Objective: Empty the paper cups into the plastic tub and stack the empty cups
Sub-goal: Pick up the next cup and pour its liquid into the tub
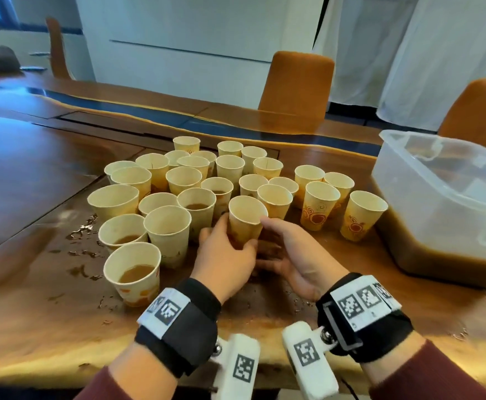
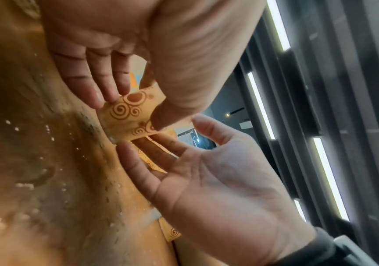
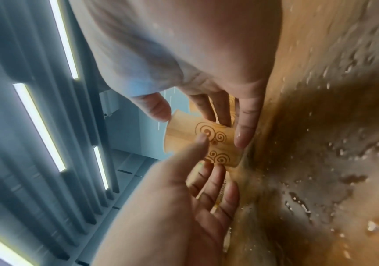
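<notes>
Many paper cups with orange swirl prints stand crowded on the wooden table (image 1: 34,327). My left hand (image 1: 230,235) grips one cup (image 1: 246,220) low on its side. That cup leans toward me, and its inside looks empty. The left wrist view shows my left thumb and fingers pinching the cup (image 2: 127,115). My right hand (image 1: 276,246) is open beside it, palm facing left, with straight fingers against the cup's right side (image 3: 206,136). The clear plastic tub (image 1: 409,180) stands at the right with brown liquid in its bottom.
Some near-left cups hold brown liquid, such as the front cup (image 1: 132,272) and the one behind it (image 1: 123,239). Spilled drops (image 1: 83,229) wet the wood around the cups. Two orange chairs (image 1: 296,85) stand beyond the table's far edge.
</notes>
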`<state>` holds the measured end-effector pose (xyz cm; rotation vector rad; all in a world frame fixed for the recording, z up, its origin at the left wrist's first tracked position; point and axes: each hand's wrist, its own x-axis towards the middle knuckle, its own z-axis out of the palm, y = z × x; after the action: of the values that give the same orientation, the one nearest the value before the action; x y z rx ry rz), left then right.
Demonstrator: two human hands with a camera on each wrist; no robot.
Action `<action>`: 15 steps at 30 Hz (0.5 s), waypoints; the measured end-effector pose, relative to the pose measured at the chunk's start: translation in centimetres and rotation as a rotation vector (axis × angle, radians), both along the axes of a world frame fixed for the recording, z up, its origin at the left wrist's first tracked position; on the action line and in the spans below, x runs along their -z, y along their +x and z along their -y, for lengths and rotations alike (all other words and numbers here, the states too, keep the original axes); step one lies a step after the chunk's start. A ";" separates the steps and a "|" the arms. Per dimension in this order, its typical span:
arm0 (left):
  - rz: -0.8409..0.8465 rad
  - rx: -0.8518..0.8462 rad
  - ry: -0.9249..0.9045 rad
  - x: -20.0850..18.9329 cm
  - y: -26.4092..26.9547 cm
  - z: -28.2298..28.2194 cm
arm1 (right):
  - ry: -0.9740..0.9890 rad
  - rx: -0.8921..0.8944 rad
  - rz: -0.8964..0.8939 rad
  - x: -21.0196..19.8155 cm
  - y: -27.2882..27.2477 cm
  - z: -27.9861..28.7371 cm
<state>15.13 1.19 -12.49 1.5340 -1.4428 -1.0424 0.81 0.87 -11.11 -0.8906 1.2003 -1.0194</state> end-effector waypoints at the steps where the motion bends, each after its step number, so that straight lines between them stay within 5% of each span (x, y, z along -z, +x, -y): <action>1: 0.029 0.010 -0.032 0.0 0.1 -0.6 | -0.005 -0.010 -0.003 -0.3 -0.2 -0.6; 8: 0.157 -0.004 -0.249 -2.7 -1.8 -4.5 | -0.057 -0.071 -0.119 -4.5 -4.0 -5.3; 15: -0.063 0.115 -0.348 -8.2 -7.7 -6.4 | -0.233 -0.003 -0.283 -11.7 -10.6 -10.6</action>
<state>7.44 7.64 -4.27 1.1725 -1.5869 -0.8431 -9.78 11.43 0.61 -1.2511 1.3308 -1.0707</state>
